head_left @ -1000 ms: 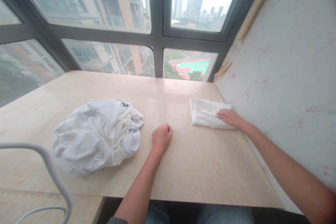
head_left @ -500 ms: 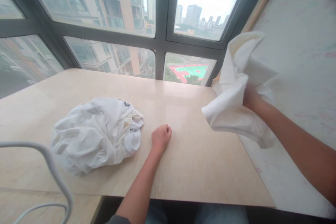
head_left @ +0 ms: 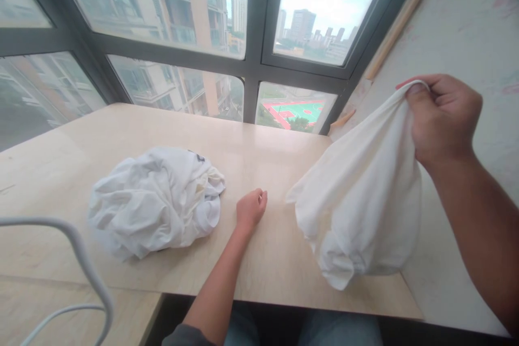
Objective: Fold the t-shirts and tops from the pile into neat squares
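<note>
Now I've got the right hand [head_left: 448, 119] pinching a white cloth [head_left: 365, 200] at frame right, left hand [head_left: 249, 211] clenched near centre, crumpled white fabric [head_left: 154, 200] mid-left, and a pale cable [head_left: 30, 221] obstructing the lower left.

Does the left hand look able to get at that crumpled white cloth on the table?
Probably yes: the left hand, curled on the table, sits close to the crumpled white cloth, and I see no obstacle between them. The hanging white cloth is in the right hand, on the other side.
</note>
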### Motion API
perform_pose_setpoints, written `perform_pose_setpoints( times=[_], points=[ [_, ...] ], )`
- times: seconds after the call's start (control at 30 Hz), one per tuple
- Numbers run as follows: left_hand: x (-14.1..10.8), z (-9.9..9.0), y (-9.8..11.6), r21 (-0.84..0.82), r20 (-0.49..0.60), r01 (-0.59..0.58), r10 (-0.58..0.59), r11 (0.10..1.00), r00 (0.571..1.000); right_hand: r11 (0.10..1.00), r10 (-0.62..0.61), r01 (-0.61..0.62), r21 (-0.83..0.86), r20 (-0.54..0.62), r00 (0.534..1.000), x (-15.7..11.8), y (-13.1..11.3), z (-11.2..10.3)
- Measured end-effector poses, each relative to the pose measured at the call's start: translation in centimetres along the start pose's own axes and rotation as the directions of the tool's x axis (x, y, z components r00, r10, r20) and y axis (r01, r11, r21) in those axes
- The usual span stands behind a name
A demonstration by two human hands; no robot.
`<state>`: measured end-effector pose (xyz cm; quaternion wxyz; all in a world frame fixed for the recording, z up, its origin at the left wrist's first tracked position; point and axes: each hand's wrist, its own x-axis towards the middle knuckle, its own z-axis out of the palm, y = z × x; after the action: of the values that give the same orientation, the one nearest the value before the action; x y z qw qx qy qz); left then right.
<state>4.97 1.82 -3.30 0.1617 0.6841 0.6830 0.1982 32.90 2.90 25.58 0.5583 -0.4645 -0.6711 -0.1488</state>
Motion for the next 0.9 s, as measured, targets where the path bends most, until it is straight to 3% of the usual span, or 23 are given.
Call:
perform_pose_setpoints(
  times=[0.07,0.17,0.3,0.4,0.47,0.57,0.6,0.63,0.67,0.73,0.77,0.83,0.9],
  points=[
    [-0.1,-0.1,-0.1,-0.019,-0.018,-0.007,0.007,1.0,1.0,0.998,0.014,-0.021,0.058,0.116,0.993,-1.1,-1.5,0.5],
    [0.0,0.0,-0.4,-0.044,-0.048,-0.011,0.009,0.999,0.999,0.984,0.03,-0.087,0.153,0.345,0.938,-2.5,-1.9,0.7],
    [0.2,0.4,-0.8,-0.094,-0.072,-0.005,-0.002,0.996,0.997,0.887,0.191,-0.376,0.268,0.529,0.827,-6.7,0.8,0.6],
    [0.3,0.7,-0.9,-0.133,-0.08,-0.003,-0.007,0.991,0.997,0.779,0.313,-0.589,0.215,0.68,0.663,-12.7,2.6,0.9],
    [0.3,0.9,-1.0,-0.157,-0.092,-0.004,-0.01,0.988,0.996,0.806,0.269,-0.579,0.123,0.795,0.544,-17.2,3.2,1.2],
    [0.3,1.0,-1.1,-0.196,-0.113,-0.005,-0.018,0.981,0.993,0.838,0.104,-0.544,0.041,0.967,0.233,-22.3,4.4,1.2],
    [0.3,1.0,-1.2,-0.211,-0.119,-0.006,-0.02,0.977,0.993,0.822,0.12,-0.57,0.013,0.973,0.195,-23.3,5.3,1.2],
    [0.4,1.0,-1.2,-0.228,-0.125,-0.008,-0.021,0.974,0.992,0.804,0.195,-0.594,-0.032,0.958,0.213,-24.0,6.5,1.1],
    [0.4,1.0,-1.2,-0.247,-0.132,-0.012,-0.022,0.969,0.991,0.794,0.33,-0.597,-0.112,0.905,0.269,-24.4,8.0,1.1],
    [0.4,0.9,-1.2,-0.288,-0.149,-0.019,-0.025,0.957,0.988,0.757,0.613,-0.549,-0.355,0.679,0.405,-24.9,11.3,1.2],
    [0.4,0.8,-1.1,-0.31,-0.16,-0.023,-0.028,0.95,0.987,0.713,0.697,-0.512,-0.479,0.564,0.443,-25.1,12.9,1.4],
    [-0.1,0.4,-1.1,-0.357,-0.179,-0.03,-0.036,0.934,0.983,0.623,0.774,-0.448,-0.641,0.424,0.471,-25.8,15.2,1.8],
    [-1.0,-0.1,-0.8,-0.406,-0.191,-0.042,-0.039,0.913,0.981,0.595,0.788,-0.423,-0.683,0.395,0.472,-26.7,16.4,2.4]
  ],
)
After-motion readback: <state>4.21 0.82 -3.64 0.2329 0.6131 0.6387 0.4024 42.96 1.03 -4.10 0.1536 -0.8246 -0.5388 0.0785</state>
